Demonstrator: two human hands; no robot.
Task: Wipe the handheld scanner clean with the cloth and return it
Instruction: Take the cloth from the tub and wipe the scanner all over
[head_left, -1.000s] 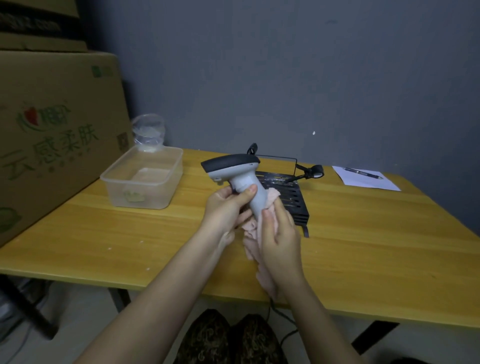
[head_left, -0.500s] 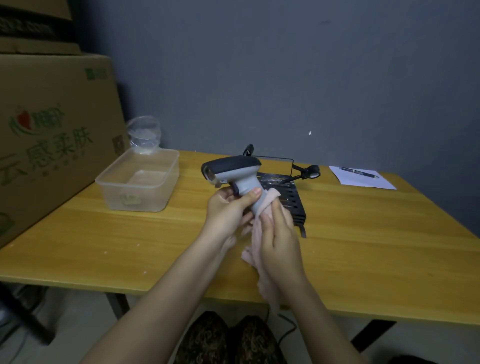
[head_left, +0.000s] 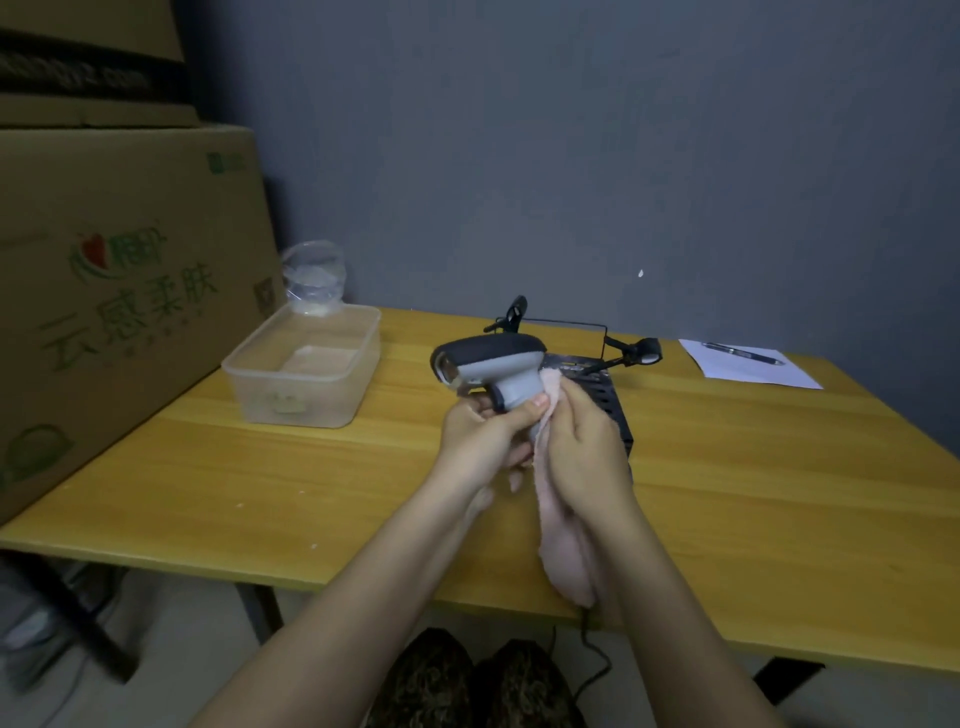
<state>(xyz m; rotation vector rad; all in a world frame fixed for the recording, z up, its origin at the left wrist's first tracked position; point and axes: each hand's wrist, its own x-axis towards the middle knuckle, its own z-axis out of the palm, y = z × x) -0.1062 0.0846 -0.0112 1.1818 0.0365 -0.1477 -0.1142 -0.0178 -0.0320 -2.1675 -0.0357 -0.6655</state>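
Observation:
The handheld scanner (head_left: 491, 364) is grey with a black top, held upright above the middle of the wooden table (head_left: 260, 493), its window facing left. My left hand (head_left: 483, 441) grips the scanner's handle from the left. My right hand (head_left: 587, 447) presses a pale pink cloth (head_left: 563, 545) against the right side of the handle. The cloth hangs down past my right wrist. The lower part of the handle is hidden by both hands. A black cable drops below the table edge.
A black slotted stand (head_left: 613, 405) with a wire frame and clip arms sits just behind my hands. A clear plastic tub (head_left: 306, 364) and a crumpled clear bag (head_left: 314, 278) stand at the left, beside big cardboard boxes (head_left: 119, 291). Paper (head_left: 748, 364) with a pen (head_left: 743, 353) lies far right.
The scanner has turned a little, its window now more toward me. My right hand has slid the cloth up the handle, close under the head. More cloth hangs down.

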